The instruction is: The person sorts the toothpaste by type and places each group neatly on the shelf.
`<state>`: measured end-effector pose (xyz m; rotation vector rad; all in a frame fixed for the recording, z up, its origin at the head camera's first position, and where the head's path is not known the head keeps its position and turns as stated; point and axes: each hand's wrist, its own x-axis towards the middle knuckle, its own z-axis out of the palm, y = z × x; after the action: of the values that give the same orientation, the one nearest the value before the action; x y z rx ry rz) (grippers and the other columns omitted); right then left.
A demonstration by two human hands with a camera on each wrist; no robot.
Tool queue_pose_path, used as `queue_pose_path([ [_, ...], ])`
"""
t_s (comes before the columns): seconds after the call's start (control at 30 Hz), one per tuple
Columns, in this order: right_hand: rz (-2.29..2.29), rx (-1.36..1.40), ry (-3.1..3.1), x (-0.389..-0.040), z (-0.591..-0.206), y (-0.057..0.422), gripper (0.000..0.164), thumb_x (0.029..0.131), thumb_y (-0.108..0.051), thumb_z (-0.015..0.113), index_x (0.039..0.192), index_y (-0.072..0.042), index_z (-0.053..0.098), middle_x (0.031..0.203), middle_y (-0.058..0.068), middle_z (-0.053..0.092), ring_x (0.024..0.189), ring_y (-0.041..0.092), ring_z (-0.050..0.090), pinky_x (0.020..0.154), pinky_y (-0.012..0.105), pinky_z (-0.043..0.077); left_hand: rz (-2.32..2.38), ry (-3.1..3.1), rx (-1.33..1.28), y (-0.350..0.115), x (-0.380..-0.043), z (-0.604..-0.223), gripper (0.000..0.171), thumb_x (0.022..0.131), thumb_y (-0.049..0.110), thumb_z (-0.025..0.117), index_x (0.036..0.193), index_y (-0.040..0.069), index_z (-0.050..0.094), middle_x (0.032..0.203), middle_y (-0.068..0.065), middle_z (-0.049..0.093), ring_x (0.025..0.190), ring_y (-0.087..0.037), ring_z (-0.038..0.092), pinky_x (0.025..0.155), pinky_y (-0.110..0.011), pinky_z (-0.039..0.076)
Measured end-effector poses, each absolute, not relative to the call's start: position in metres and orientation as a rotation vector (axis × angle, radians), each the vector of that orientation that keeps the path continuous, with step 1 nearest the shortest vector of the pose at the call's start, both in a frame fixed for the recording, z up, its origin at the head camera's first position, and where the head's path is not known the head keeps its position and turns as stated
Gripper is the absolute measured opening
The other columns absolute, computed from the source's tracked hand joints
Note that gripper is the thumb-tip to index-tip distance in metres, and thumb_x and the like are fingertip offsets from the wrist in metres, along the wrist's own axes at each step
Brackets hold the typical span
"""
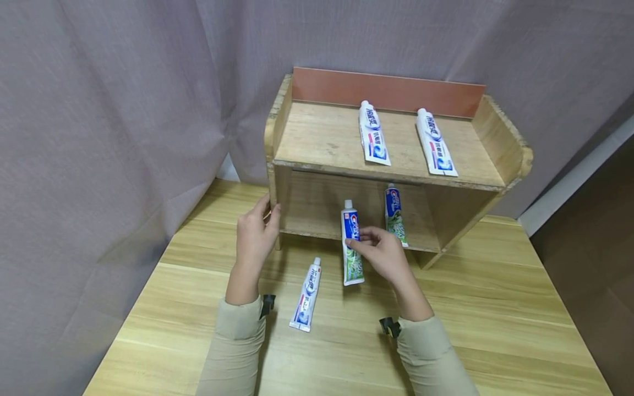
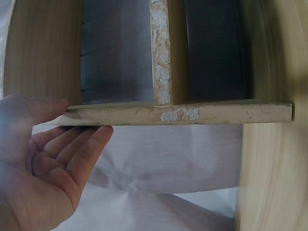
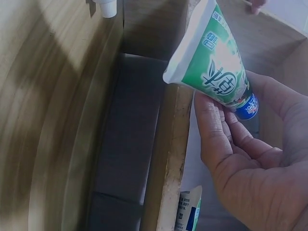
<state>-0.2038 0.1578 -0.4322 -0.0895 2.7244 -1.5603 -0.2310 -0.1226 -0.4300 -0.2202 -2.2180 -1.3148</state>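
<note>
At worktop (image 1: 188,308): gripping shelf unit (image 1: 317,143) with left hand (image 1: 255,231), pinching toothpaste tube (image 1: 352,232) in right hand (image 1: 388,253). Likely shelving; next needing clear entry onto lower shelf (image 1: 312,212).

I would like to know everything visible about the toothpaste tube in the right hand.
The toothpaste tube looks like smooth plastic: blue near its white cap, green toward its flat white tail, with printed lettering. The cap is on and points toward the wooden shelf. The right hand pinches it around the middle, at the shelf's front.
</note>
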Motion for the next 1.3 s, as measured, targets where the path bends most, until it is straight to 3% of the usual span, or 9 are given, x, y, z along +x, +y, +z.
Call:
queue_pose_path([
  [0.53,-1.527,-0.111,2.741,-0.211,-0.428,0.158,0.05,0.086,-0.035,0.08,0.117,0.002,0.068,0.102,0.014,0.073,0.09,0.025,0.07,0.076,0.033,0.063,-1.301,-2.223,-0.217,-0.122,-0.231,-0.43,0.032,0.1,0.013,0.061,0.128,-0.002,0.065,0.118,-0.022,0.07,0.107,-0.032,0.07,0.085,-0.027,0.062],
  [0.87,-1.51,-0.095,2.739,-0.216,-0.425,0.157,0.053,0.087,-0.037,0.08,0.12,0.003,0.067,0.104,0.015,0.073,0.091,0.026,0.071,0.077,0.034,0.064,-1.319,-2.211,-0.228,-0.122,-0.231,-0.43,0.032,0.1,0.012,0.062,0.128,-0.003,0.064,0.119,-0.024,0.069,0.107,-0.034,0.07,0.084,-0.035,0.064],
  [1.3,-1.493,-0.094,2.757,-0.224,-0.423,0.156,0.053,0.086,-0.038,0.08,0.118,0.003,0.067,0.104,0.015,0.073,0.091,0.026,0.07,0.076,0.035,0.064,-1.318,-2.213,-0.216,-0.122,-0.23,-0.43,0.032,0.1,0.012,0.062,0.128,-0.003,0.064,0.118,-0.024,0.069,0.107,-0.034,0.07,0.084,-0.033,0.064],
])
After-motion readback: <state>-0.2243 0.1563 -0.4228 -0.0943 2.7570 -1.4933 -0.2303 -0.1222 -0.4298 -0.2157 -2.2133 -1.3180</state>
